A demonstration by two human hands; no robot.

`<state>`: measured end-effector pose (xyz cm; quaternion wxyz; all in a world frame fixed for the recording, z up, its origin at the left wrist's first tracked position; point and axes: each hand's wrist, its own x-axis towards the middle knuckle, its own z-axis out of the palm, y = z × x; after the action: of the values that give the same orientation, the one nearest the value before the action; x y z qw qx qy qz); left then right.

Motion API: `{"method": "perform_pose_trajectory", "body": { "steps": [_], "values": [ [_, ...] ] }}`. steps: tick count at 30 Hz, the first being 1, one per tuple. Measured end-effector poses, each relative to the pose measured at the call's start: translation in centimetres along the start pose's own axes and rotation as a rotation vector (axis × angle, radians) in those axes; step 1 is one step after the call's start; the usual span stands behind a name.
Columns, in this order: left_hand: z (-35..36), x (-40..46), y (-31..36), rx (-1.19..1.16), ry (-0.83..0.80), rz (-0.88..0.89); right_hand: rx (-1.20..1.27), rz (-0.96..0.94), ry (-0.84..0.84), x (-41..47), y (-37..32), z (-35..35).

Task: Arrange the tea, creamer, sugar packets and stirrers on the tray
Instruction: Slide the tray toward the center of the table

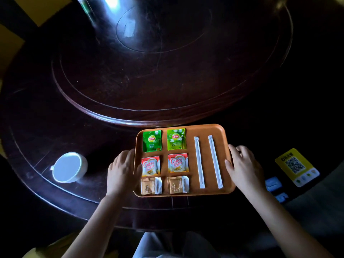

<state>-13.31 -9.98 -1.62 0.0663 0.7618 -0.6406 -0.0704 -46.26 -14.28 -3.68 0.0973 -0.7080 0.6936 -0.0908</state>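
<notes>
An orange tray [204, 129] lies near the front edge of the dark round table. On it, two green Lipton tea packets [152, 140] sit in the far row, two Coffee mate creamer packets [150, 166] in the middle row and two brown sugar packets [151, 186] in the near row. Two white wrapped stirrers [199, 162] lie lengthwise on the tray's right half. My left hand [122, 170] grips the tray's left rim. My right hand [242, 164] grips the right rim, thumb over the edge beside the outer stirrer [215, 162].
A white cup [69, 167] stands on the table to the left of the tray. A yellow QR-code card [296, 166] and small blue packets [273, 184] lie to the right. A raised turntable [149, 71] fills the table's centre behind the tray.
</notes>
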Motion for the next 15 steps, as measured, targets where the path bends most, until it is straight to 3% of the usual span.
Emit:
{"method": "perform_pose_trajectory", "body": {
  "steps": [5, 15],
  "values": [
    [0.0, 0.3, -0.3, -0.009, -0.169, -0.276, -0.007, 0.129, -0.156, 0.7, -0.7, 0.0],
    [0.6, 1.5, -0.1, -0.370, -0.175, -0.392, 0.200, 0.227, -0.149, 1.4, -0.8, 0.0]
  ]
}}
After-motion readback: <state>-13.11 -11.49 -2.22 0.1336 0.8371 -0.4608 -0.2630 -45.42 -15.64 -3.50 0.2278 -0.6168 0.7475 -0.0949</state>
